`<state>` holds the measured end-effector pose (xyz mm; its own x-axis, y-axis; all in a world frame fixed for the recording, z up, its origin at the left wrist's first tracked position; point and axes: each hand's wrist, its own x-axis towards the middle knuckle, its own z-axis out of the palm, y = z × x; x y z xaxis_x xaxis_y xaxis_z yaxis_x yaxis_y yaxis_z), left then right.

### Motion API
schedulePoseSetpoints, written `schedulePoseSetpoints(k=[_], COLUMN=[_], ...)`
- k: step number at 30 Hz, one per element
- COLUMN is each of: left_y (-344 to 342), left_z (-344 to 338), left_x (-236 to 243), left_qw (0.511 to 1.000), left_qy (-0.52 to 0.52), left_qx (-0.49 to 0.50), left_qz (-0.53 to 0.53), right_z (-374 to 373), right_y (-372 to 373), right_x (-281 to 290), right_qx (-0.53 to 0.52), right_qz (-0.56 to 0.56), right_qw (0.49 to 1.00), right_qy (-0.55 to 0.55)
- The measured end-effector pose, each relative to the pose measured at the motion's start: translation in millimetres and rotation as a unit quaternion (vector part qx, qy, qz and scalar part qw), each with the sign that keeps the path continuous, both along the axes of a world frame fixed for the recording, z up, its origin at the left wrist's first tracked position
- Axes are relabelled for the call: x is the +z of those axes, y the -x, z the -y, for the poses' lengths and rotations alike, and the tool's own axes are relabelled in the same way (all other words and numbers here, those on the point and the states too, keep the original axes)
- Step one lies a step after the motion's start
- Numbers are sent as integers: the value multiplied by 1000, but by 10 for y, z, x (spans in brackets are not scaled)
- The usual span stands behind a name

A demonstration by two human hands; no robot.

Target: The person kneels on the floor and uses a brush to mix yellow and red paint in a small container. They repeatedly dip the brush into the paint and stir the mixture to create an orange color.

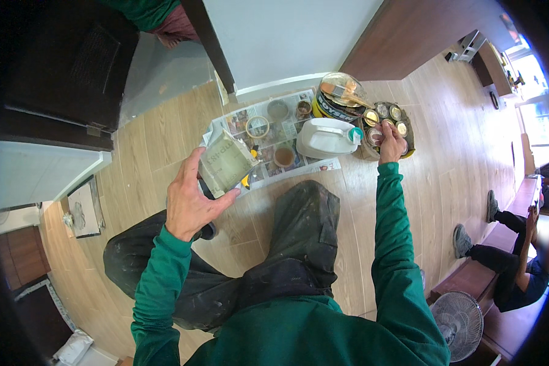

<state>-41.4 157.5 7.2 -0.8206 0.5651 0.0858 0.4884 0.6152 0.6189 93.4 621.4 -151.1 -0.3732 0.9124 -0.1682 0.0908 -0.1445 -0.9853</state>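
Observation:
My left hand (192, 198) spans a greyish-green sheet with printing on it (227, 163), which looks like the back of sandpaper, gripped between the thumb and fingers. Under it lies spread newspaper (268, 174) on the floor. Over at the right, my right hand (393, 145) reaches into a shallow box (410, 149) of small round tins. Its fingers close on a small tin (375, 136), partly hidden by the hand. Beside that box lies a white plastic jug (324, 139) with a green cap (355, 135).
On the newspaper stand a tape roll (257, 127), a cup of brown liquid (283, 157) and other small containers. Behind the jug is a large bucket (331, 111) with a brush (348, 94) on top. A fan (457, 323) and a seated person (518, 262) are at right.

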Motion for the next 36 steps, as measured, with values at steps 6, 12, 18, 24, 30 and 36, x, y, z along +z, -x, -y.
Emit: schedulePoseSetpoints(k=[6,12,18,24,30,36], left_y=[27,68,79,15,112,507], left_z=[-32,-59,-54,-51,-286,-833], left_x=[4,-31,-215,-526,-648,-1014], left_qw=[1000,1000,999,989,992,996], left_qy=[-9,-18,23,111,46,-8], left_qx=[15,22,33,-2,-41,-83], left_qz=[16,-2,17,97,113,-10], right_z=[-30,-81,-125,-322,-457,-344], right_y=[7,93,267,100,125,521], right_x=[-91,-182,-319,-438,-176,336], right_qx=[1,21,81,83,66,279], right_qz=[-4,4,30,102,162,167], right_qw=[1000,1000,996,987,965,823], right_qy=[8,8,-13,-92,-198,-465])
